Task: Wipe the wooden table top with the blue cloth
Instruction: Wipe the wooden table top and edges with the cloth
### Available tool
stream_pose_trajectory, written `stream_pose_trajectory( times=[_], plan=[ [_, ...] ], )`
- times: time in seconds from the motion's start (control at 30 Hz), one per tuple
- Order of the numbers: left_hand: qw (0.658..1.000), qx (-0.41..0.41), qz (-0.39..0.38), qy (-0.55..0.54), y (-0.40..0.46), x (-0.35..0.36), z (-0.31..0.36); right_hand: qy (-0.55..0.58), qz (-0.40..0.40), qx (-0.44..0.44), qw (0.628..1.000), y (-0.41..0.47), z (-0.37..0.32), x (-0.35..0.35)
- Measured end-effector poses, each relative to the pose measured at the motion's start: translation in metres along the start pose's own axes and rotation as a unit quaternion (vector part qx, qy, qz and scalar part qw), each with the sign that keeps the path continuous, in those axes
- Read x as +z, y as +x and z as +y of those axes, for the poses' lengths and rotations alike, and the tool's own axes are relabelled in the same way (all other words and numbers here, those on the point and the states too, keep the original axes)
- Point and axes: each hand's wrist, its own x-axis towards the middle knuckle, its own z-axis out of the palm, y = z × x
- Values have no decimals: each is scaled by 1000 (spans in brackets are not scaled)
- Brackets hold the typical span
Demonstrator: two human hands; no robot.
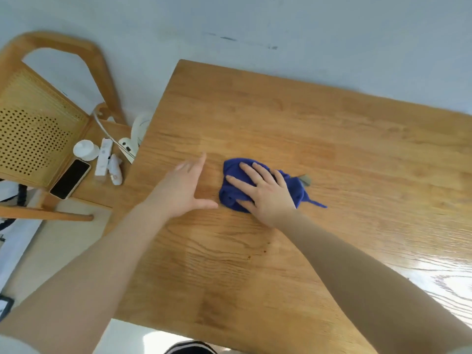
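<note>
- Cloth: blue, bunched into a rough lump, it lies on the wooden table top, near the middle of the board and closer to its left edge than its right. A thin blue tail of fabric trails out from the cloth's right side, flat on the wood.
- Right hand: it lies palm-down on top of the cloth, fingers straight and spread, pressing the fabric against the table rather than curling round it. The fingertips point toward the table's far-left corner.
- Left hand: it sits just left of the cloth, apart from it, fingers extended and held together, thumb stretched out toward the cloth. It grasps nothing. Whether the palm touches the wood or floats just above it cannot be told.
- Small grey-green object: it shows at the cloth's right edge, partly hidden behind the fabric; what it is cannot be told.
- A few small dark specks mark the wood on the near side of the cloth, beside the right forearm.
- Wooden chair with a cane back: it stands to the left of the table. On its seat lie a dark-screened phone, a white round lid-like item, a white stick-shaped device and a smaller white gadget, all close together.
- White cable: it curves over the chair seat toward the table's left edge.
</note>
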Motion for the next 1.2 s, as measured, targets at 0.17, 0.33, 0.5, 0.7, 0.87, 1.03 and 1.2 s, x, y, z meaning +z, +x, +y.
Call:
stream_pose_trajectory(
  times=[0.17, 0.33, 0.5, 0.7, 0.87, 1.03, 1.2],
  plan=[
    [997, -16, 31, 64, -7, -9, -44, 31, 38, 137, 989, 76, 0, -12],
    [994, -47, 12, 99, -14, -6, -79, 26, 48, 148, 987, 78, -30, -4],
    [995, -63, -13, 81, -6, -10, -80, -3, 11, 36, 999, 32, -54, 9],
    [995, -66, -11, 73, -1, -7, -82, 19, 38, 133, 990, 88, -30, -8],
    [996, -63, -9, 59, -2, -6, -84, 21, 53, 181, 982, 92, -47, -6],
    [997, -62, -1, 41, -2, -5, -83, -1, 38, 61, 997, 41, -84, 18],
    [998, -58, 5, 28, -1, 0, -88, 12, 56, 51, 997, 86, -60, 3]
  ],
)
